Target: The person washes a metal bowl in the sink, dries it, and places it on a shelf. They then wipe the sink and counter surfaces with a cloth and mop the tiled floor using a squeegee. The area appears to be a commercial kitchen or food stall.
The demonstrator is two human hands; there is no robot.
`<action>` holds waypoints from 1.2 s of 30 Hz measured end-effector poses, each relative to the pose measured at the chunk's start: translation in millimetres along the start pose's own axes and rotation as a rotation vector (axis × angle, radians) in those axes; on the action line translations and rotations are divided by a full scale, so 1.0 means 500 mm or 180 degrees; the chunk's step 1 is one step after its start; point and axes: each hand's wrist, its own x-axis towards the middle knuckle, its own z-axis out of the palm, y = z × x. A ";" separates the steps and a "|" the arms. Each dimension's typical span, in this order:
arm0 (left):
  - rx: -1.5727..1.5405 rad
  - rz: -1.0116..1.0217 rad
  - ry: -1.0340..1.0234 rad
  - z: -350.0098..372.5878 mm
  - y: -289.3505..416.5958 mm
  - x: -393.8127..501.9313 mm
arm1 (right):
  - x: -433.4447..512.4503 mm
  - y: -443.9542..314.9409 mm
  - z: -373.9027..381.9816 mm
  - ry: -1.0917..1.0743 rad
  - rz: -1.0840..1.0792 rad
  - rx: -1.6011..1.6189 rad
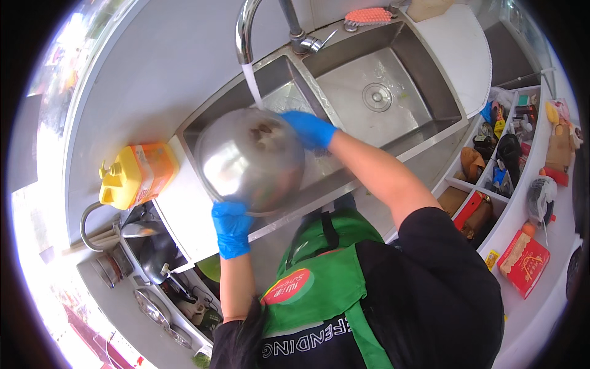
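A large round stainless steel bowl (251, 161), blurred and tilted with its shiny outer side showing, is held over the left sink basin. My left hand (232, 228), in a blue glove, grips its rim at the lower left. Against the bowl's upper right side lies my right hand (309, 130), also blue-gloved, its fingertips partly hidden. Water (252, 85) runs from the chrome faucet (244, 41) down to the bowl's far edge. What the bowl's inside holds cannot be seen.
The right sink basin (368, 87) has a round drain. A yellow pump jug (138, 175) stands left of the sink. An orange scrub brush (368, 16) lies behind the basins. Open compartments with mixed goods (509, 147) are at right; pans (154, 258) sit lower left.
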 end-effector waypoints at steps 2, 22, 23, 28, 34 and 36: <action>0.0055 0.0123 0.0010 0.041 0.031 0.008 | -0.089 0.028 -0.004 0.0268 0.0431 0.0269; 0.5845 0.0680 -0.1358 0.196 -0.181 0.046 | -0.245 -0.051 -0.011 0.0983 0.0425 0.0362; 0.5981 0.0559 -0.1445 0.187 -0.179 0.033 | -0.238 -0.014 -0.018 0.1026 0.0498 0.0073; 0.6206 -0.0621 -0.2083 0.147 -0.061 0.040 | -0.228 -0.084 0.072 0.1163 0.0787 0.0138; 0.7107 0.1777 -0.0568 0.020 -0.092 0.223 | -0.203 -0.072 0.116 0.0612 -0.0384 -0.0433; 0.6407 0.1019 -0.1063 0.132 -0.095 0.244 | -0.191 -0.068 0.106 0.0646 -0.0422 -0.0396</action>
